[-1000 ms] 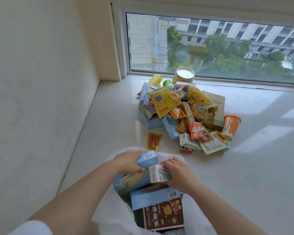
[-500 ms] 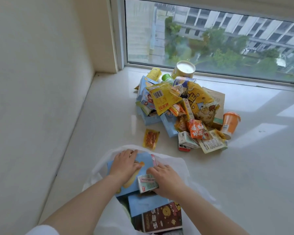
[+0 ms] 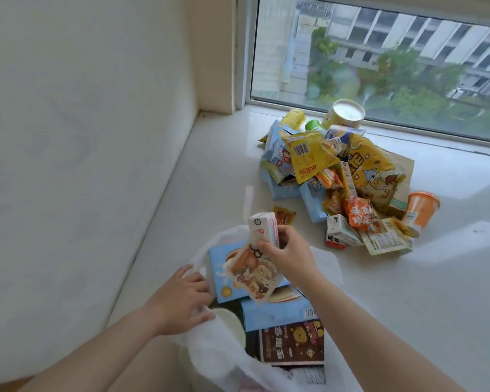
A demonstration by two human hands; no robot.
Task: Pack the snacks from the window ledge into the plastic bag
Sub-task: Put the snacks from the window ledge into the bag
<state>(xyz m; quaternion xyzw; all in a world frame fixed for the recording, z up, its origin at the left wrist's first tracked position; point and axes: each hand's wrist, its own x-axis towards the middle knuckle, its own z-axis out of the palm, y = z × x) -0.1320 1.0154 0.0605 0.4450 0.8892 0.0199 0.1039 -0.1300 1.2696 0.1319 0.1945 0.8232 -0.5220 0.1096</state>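
At about seven o'clock the left hand has let go of the blue box it was pressing down a moment ago; its fingers now pinch the rim of the plastic bag, pulling the mouth wider. Toward the centre, the right hand has risen out of the bag, fingers curled round a small white carton with a printed pouch hanging under it. A second ago that carton was low among the boxes, so it seems to be getting repositioned, not yet stowed. The blue box and a brown box already lie inside. At one to two o'clock the snack pile sits on the window ledge unchanged, an orange cup at its right edge, so most of the packing remains.
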